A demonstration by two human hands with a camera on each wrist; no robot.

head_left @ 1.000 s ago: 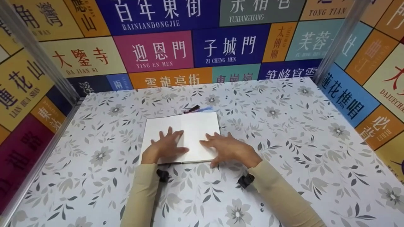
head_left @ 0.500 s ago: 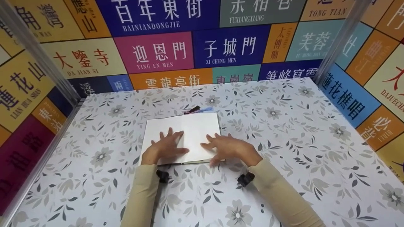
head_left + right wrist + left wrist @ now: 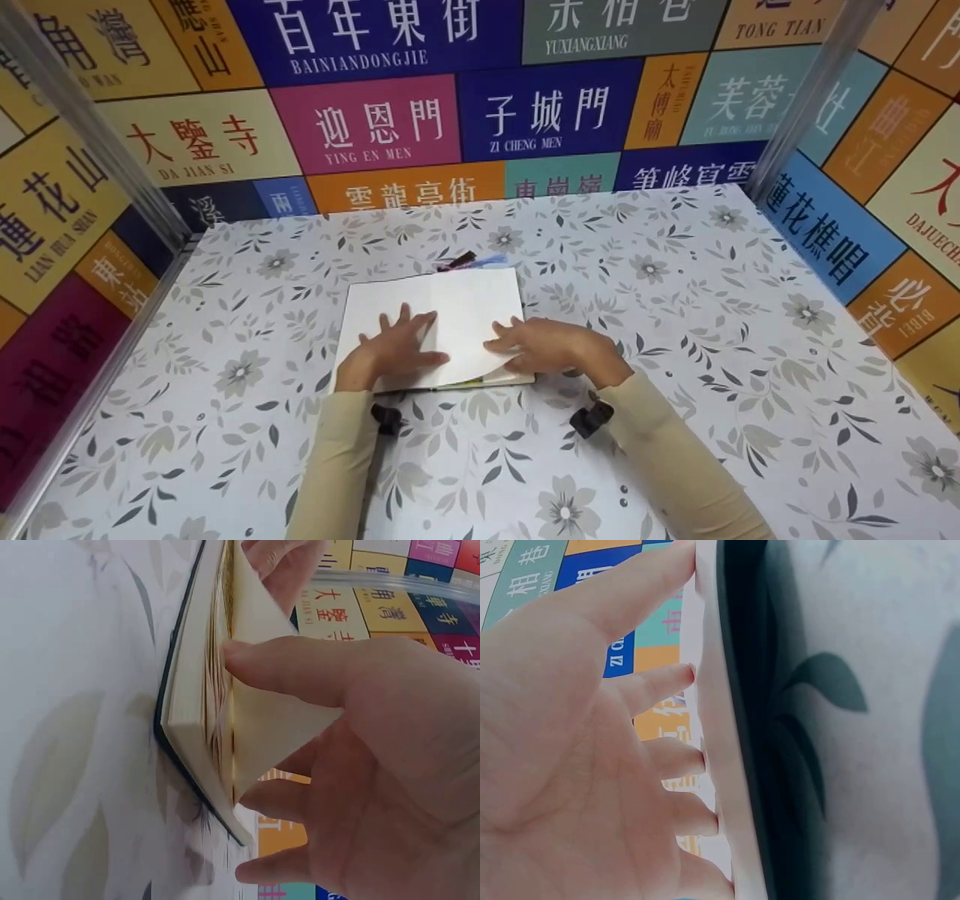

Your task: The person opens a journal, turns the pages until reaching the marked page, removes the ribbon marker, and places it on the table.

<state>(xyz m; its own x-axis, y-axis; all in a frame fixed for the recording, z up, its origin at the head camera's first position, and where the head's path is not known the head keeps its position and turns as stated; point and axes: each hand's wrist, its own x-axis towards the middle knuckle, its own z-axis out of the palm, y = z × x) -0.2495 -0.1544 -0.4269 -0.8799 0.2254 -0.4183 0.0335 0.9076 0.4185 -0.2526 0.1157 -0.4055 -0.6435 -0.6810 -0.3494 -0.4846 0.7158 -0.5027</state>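
Now our open notebook [image 3: 435,322] lies mid-desk [image 3: 675,315], its near right corner newly lifted. Our right hand [image 3: 559,349], flat a moment ago, has curled its thumb under the top pages, seemingly starting a page turn, while our left hand [image 3: 394,349] presses the left page, fingers spread.

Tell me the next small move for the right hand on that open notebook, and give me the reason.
Probably carry the lifted page over toward the left side. The right hand has its thumb under the corner of a cream page of the open black-covered notebook, raising it off the stack, while the left hand lies flat with straight fingers on the left page.
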